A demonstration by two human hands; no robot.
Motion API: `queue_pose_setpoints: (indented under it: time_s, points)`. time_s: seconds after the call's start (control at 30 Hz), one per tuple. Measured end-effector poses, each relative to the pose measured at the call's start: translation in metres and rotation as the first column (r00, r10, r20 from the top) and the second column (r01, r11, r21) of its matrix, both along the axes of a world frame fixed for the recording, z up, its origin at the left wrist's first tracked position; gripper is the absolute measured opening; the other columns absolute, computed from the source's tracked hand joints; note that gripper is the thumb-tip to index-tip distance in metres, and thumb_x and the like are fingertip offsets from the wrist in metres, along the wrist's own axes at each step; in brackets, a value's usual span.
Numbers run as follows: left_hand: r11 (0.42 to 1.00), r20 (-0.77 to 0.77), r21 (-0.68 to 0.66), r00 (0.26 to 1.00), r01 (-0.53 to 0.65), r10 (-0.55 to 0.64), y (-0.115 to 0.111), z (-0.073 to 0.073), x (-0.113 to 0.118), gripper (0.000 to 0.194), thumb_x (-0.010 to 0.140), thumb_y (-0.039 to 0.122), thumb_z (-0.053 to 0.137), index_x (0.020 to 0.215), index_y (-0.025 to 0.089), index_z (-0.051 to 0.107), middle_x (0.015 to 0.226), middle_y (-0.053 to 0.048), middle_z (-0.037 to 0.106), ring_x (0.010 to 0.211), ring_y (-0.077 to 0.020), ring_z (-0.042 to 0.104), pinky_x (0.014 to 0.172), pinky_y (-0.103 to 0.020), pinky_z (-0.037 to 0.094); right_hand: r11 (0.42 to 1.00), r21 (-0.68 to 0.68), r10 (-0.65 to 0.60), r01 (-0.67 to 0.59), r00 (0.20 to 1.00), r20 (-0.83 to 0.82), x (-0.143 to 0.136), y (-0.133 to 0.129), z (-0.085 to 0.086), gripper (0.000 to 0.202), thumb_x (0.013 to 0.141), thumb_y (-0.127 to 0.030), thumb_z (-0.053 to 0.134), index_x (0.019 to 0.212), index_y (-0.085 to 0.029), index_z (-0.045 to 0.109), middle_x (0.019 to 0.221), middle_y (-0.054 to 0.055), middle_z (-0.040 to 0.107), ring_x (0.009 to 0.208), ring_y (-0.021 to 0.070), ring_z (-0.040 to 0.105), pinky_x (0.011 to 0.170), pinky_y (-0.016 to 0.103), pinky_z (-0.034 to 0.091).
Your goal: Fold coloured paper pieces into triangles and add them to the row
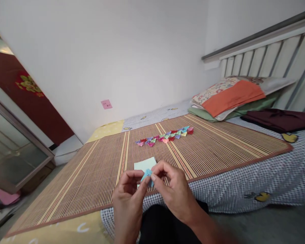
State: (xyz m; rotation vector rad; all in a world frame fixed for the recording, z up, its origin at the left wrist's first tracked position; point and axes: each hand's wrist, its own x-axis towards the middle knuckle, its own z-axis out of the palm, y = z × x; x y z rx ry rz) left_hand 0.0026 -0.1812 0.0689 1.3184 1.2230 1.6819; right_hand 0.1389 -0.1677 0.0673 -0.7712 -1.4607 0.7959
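A small folded piece of blue paper is pinched between my two hands, low in the middle of the view. My left hand grips its left side with thumb and fingers. On its right side, the thumb and index finger of my right hand are closed on it. Pale green paper lies flat on the mat just beyond my hands, partly hidden by them. Farther back, several small folded paper pieces in red, pink, green, blue and yellow lie in a long band.
A striped woven mat covers much of the bed. Pillows are stacked at the back right, beside a dark maroon cloth. A white wall rises behind the bed. A glass-panelled frame stands at the left.
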Motion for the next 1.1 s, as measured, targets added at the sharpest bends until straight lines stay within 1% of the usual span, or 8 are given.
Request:
queue_pose_setpoints:
  time_s: [0.1, 0.2, 0.37, 0.5, 0.67, 0.77, 0.97, 1.1]
  points:
    - [0.990, 0.055, -0.091, 0.993, 0.109, -0.104, 0.004, 0.004, -0.006, 0.034, 0.063, 0.031, 0.091, 0.089, 0.016, 0.075, 0.080, -0.004, 0.073, 0.077, -0.0171, 0.068, 0.071, -0.025, 0.056, 1.000, 0.022, 0.009, -0.010, 0.997, 0.071, 0.001, 0.001, -0.001, 0.013, 0.087, -0.014, 0.054, 0.076, -0.020, 0.055, 0.073, 0.000, 0.059, 0.065, 0.0143, 0.053, 0.060, 0.028, 0.043]
    - [0.973, 0.051, -0.124, 0.981, 0.193, -0.188, 0.005, 0.008, -0.008, 0.026, 0.067, 0.033, 0.089, 0.080, 0.015, 0.075, 0.076, -0.004, 0.072, 0.074, -0.0167, 0.067, 0.072, -0.025, 0.055, 0.999, 0.038, 0.016, -0.020, 0.994, 0.112, 0.004, 0.002, -0.002, 0.013, 0.087, -0.011, 0.055, 0.077, -0.020, 0.055, 0.073, -0.001, 0.059, 0.067, 0.0140, 0.053, 0.063, 0.028, 0.043]
    - [0.976, 0.048, -0.090, 0.980, 0.199, -0.195, 0.004, 0.006, -0.007, 0.020, 0.074, 0.033, 0.084, 0.078, 0.015, 0.074, 0.075, -0.003, 0.071, 0.074, -0.0154, 0.065, 0.070, -0.023, 0.052, 0.999, -0.017, 0.045, -0.043, 0.986, 0.162, 0.012, 0.002, -0.002, 0.008, 0.086, -0.013, 0.061, 0.083, -0.021, 0.061, 0.077, -0.001, 0.062, 0.069, 0.0143, 0.054, 0.063, 0.027, 0.043]
    - [0.973, 0.038, -0.086, 0.977, 0.213, -0.211, 0.003, 0.003, -0.007, 0.020, 0.075, 0.031, 0.084, 0.079, 0.015, 0.073, 0.076, -0.004, 0.070, 0.074, -0.0161, 0.064, 0.073, -0.025, 0.052, 0.998, -0.054, 0.041, -0.035, 0.993, 0.114, 0.011, 0.001, -0.001, 0.010, 0.082, -0.012, 0.061, 0.077, -0.020, 0.061, 0.071, -0.002, 0.061, 0.064, 0.0136, 0.052, 0.059, 0.026, 0.042]
    - [0.975, 0.031, -0.090, 0.979, 0.203, -0.201, 0.002, -0.001, -0.003, 0.021, 0.078, 0.033, 0.081, 0.081, 0.015, 0.071, 0.080, -0.005, 0.071, 0.077, -0.0181, 0.065, 0.075, -0.028, 0.053, 0.999, -0.019, -0.025, 0.027, 0.998, 0.064, 0.003, 0.001, -0.003, 0.012, 0.079, -0.010, 0.058, 0.073, -0.020, 0.057, 0.068, -0.002, 0.059, 0.062, 0.0133, 0.052, 0.058, 0.026, 0.042]
    - [0.972, 0.051, -0.092, 0.976, 0.215, -0.211, 0.002, -0.003, -0.002, 0.020, 0.078, 0.032, 0.081, 0.081, 0.015, 0.071, 0.080, -0.004, 0.071, 0.077, -0.0171, 0.065, 0.075, -0.026, 0.052, 0.998, -0.044, -0.033, 0.033, 0.999, 0.018, 0.003, 0.002, -0.004, 0.012, 0.078, -0.011, 0.059, 0.072, -0.020, 0.055, 0.068, -0.002, 0.057, 0.062, 0.0131, 0.051, 0.057, 0.026, 0.043]
    - [0.950, 0.100, -0.126, 0.957, 0.285, -0.274, 0.009, -0.001, -0.004, 0.020, 0.075, 0.030, 0.084, 0.077, 0.015, 0.071, 0.073, -0.002, 0.068, 0.071, -0.0135, 0.062, 0.069, -0.023, 0.049, 0.969, -0.178, 0.171, -0.173, 0.985, -0.028, 0.016, 0.004, -0.007, 0.004, 0.087, -0.021, 0.062, 0.085, -0.018, 0.060, 0.074, -0.001, 0.058, 0.067, 0.0132, 0.052, 0.060, 0.026, 0.045]
    - [0.939, 0.085, -0.130, 0.948, 0.317, -0.308, 0.013, 0.002, -0.002, 0.020, 0.074, 0.030, 0.085, 0.077, 0.015, 0.072, 0.072, -0.002, 0.068, 0.068, -0.0123, 0.060, 0.067, -0.022, 0.048, 0.967, -0.151, 0.212, -0.207, 0.977, 0.020, 0.021, 0.006, -0.009, 0.015, 0.091, -0.024, 0.062, 0.078, -0.018, 0.060, 0.068, -0.003, 0.052, 0.063, 0.0116, 0.047, 0.058, 0.025, 0.040]
